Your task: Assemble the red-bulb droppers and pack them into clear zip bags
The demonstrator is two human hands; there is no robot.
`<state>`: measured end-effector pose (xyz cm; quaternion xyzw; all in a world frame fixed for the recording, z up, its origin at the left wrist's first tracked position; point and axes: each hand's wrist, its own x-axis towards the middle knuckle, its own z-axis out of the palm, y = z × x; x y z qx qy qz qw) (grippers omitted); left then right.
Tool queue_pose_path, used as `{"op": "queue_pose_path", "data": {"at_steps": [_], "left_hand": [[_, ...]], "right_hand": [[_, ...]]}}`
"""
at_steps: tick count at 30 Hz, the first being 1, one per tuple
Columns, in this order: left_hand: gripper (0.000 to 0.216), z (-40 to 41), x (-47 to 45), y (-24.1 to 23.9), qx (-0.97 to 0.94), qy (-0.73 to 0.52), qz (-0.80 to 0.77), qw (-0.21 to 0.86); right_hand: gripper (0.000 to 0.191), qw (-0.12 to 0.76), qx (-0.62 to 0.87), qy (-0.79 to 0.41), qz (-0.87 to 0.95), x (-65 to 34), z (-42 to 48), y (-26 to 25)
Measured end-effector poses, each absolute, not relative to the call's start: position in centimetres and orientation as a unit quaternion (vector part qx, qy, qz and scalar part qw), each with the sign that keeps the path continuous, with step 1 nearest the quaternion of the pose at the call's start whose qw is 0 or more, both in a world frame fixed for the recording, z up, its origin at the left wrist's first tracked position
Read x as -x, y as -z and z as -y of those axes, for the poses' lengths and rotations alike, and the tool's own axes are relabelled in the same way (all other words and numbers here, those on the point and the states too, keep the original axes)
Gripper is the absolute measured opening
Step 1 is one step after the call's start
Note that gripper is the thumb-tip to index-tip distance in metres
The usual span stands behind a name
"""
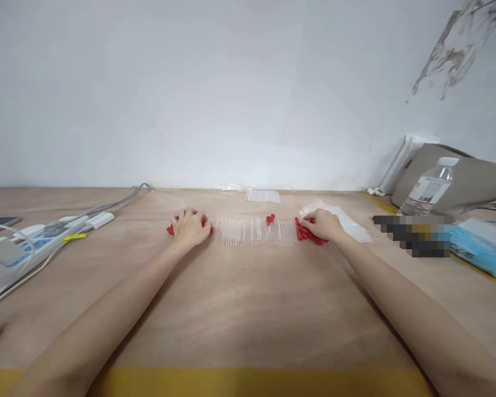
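Note:
A row of thin, clear sticks or strips [243,230] lies side by side on the wooden table between my hands; their exact kind is too small to tell. A few small, glossy red rounded pieces [270,219] rest on the row, right of its middle. At the row's left end, my left hand [189,227] curls its fingers over more red pieces [171,229], mostly covered by it. My right hand [323,223] has thumb and forefinger closed at the left side of a heap of red pieces [303,231]. White sheets [351,225] lie partly behind that hand.
A power strip [37,245] with cables and a phone [0,223] lie at left. A small clear packet [263,196] lies near the wall. At right are a water bottle [430,187], a grey bag [475,171], a blue tissue pack [481,248] and a blurred-out dark object [417,237].

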<state>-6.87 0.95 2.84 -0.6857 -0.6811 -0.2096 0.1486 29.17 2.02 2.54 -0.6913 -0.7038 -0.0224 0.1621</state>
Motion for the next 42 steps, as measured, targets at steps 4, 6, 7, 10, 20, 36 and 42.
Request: {"op": "queue_pose_path", "data": {"at_steps": [4,6,7,10,20,36,42], "left_hand": [[0.023,-1.6,6.7,-3.2,0.698,0.186,0.677,0.14],[0.025,-1.7,6.3,-3.4,0.708,0.178,0.669,0.14],[0.025,-1.8,6.0,-3.4,0.712,0.174,0.666,0.14],[0.027,-2.4,5.2,-3.6,0.718,0.143,0.669,0.132],[0.035,-4.9,4.1,-3.4,0.677,0.091,0.722,0.106],[0.016,4.1,0.8,0.1,0.88,0.307,0.361,-0.014],[0.016,4.1,0.8,-0.1,0.881,0.313,0.353,-0.019]], "right_hand": [[0.03,0.149,0.677,0.055,0.718,-28.6,-1.4,-2.6],[0.026,0.15,0.668,0.063,0.726,-28.4,-1.1,-2.7],[0.024,0.15,0.664,0.063,0.73,-28.4,-1.1,-2.8],[0.021,0.148,0.665,0.057,0.73,-28.5,-0.9,-2.8],[0.021,0.195,0.695,0.064,0.689,-28.2,-1.2,-2.7],[0.018,0.388,0.349,-0.053,0.851,-20.4,4.4,0.3],[0.016,0.406,0.363,-0.075,0.835,-20.2,4.8,1.1]]}}
